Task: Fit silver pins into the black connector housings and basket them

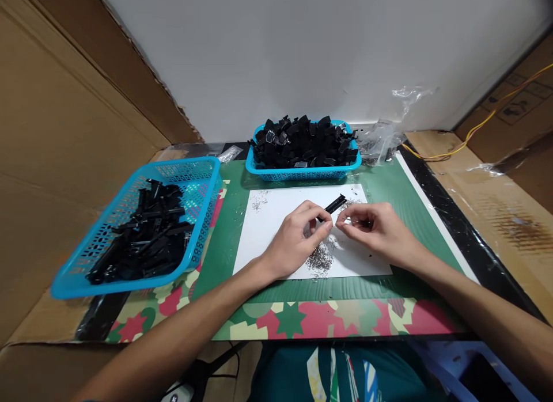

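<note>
Over a white sheet [263, 235], my left hand [298, 235] is closed round a long, narrow black plastic part [336, 204], which juts out past the index finger toward the upper right. My right hand [375, 229] faces it a short way off, thumb and index fingertip pinched together. Whatever is in that pinch is too small to make out. Below and between the hands lies a heap of tiny bent metal wire pieces [320, 260]. A smaller scatter of wire pieces [259, 201] is at the sheet's upper left corner.
A blue basket [211, 200] at left holds long black parts [151, 235]. Another blue basket [302, 174] at the back is heaped with short black pieces [302, 140]. Clear plastic bags [380, 140] sit beside it. Cardboard walls flank the table; a yellow cable [470, 134] runs at right.
</note>
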Available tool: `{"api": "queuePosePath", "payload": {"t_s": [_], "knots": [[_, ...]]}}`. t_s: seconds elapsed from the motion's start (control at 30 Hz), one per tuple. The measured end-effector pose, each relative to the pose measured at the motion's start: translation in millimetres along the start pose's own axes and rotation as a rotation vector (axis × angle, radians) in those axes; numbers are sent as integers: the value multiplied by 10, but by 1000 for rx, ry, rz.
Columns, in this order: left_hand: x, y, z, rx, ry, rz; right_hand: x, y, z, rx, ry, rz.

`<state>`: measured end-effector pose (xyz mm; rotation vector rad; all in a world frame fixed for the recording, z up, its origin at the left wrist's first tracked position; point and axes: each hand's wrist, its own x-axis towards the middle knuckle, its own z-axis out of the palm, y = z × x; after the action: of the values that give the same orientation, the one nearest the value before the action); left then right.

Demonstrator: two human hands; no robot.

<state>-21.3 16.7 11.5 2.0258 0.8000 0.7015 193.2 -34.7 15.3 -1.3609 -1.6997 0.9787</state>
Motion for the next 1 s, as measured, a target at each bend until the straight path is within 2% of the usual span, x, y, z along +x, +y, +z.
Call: {"api": "queuePosePath", "payload": {"t_s": [0.17,0.3,0.53,0.63,0.8,1.0], "knots": [[-11,-1,14,-24,-8,-7,10,26,92,177,84,74],[-29,-10,16,-33,-13,-25,25,72,122,215,109,88],[-33,-29,-22,-43,8,-68,63,54,-44,194,309,174],[-31,-35,-23,-39,-14,-116,79,45,-91,177,280,239],[-32,-28,-14,23,-38,-70,95,87,-58,119,189,317],[-45,-19,-11,50,-42,-79,94,104,-48,122,144,336]]}}
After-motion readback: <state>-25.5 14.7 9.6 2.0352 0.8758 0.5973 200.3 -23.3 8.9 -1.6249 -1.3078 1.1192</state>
